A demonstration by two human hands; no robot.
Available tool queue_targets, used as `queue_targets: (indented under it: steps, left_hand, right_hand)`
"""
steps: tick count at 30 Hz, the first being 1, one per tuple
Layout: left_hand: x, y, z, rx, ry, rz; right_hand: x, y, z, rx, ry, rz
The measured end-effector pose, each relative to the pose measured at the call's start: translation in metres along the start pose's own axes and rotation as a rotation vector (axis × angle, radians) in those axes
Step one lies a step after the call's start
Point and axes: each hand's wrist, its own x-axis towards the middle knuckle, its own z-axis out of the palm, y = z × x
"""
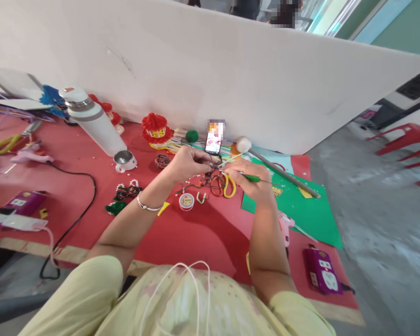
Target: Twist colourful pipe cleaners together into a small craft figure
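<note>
In the head view my left hand [189,163] pinches a small piece of dark multicoloured yarn work [206,178]. My right hand [250,176] is closed around a crochet hook with a green handle [252,178], and its metal tip reaches the yarn between my hands. A dark strand trails down to the left from the work. Just below lie yellow and red scissors [228,186], partly behind the yarn, and a small round tub [186,201] with a yellow label. A phone [214,140] leans upright beyond my hands, its screen lit.
On the left stand a white flask [93,121] and a small metal-lined cup [125,160]. A multicoloured yarn ball [162,161] and dark crocheted pieces [128,190] lie nearby. Green paper [301,219], a pink glue gun [286,227] and a purple power strip [322,270] are right. A white partition [210,65] closes the back.
</note>
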Motion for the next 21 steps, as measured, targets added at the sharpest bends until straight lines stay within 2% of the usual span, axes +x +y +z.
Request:
queue_targets:
  steps: [3,5,8,11,14,18,21]
  left_hand:
    - [-0.002,0.001,0.003,-0.144,-0.09,-0.071]
    - [-0.003,0.0,0.007,-0.259,-0.129,-0.12]
    - [-0.004,-0.003,0.018,-0.361,-0.059,-0.079]
    - [-0.004,-0.008,0.027,-0.37,0.099,-0.002]
    - [-0.003,-0.012,0.032,-0.317,0.222,0.078]
    - [-0.001,-0.016,0.035,-0.233,0.281,0.19]
    - [0.0,-0.017,0.036,-0.264,0.275,0.2]
  right_hand:
    - [-0.002,0.008,0.008,0.235,0.083,0.101]
    - [-0.001,0.017,0.018,0.341,0.155,0.071]
    - [0.001,0.023,0.03,0.167,0.248,-0.029]
    - [0.002,0.021,0.035,-0.087,0.268,-0.092]
    - [0.001,0.017,0.038,-0.227,0.3,-0.143]
    - [0.001,0.016,0.044,-0.294,0.299,-0.232]
    - [0.001,0.016,0.047,-0.34,0.325,-0.247]
